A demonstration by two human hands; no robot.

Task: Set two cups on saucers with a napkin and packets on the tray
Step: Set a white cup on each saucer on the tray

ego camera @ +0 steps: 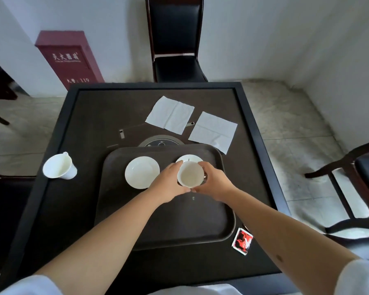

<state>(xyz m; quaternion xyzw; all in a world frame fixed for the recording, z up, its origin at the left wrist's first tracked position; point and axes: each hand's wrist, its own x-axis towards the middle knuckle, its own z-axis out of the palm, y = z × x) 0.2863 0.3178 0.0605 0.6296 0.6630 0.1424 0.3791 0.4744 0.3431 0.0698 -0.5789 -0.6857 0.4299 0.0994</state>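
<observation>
A dark brown tray (168,226) lies on the table. Two white saucers rest at its far end: the left saucer (142,172) is bare, the right saucer (189,158) is partly hidden. Both hands cup a white cup (190,174) just over the right saucer, my left hand (168,184) on its left side and my right hand (214,180) on its right. Whether the cup touches the saucer I cannot tell. A second white cup (59,167) stands on the table left of the tray. Two white napkins (170,114) (213,130) lie beyond the tray. A red and black packet (242,241) lies right of the tray's near corner.
The dark square table (262,145) has a raised rim. A round inset (161,142) shows behind the tray. A black chair (177,39) stands at the far side, another chair (358,184) at the right. A red cabinet (69,58) is against the wall.
</observation>
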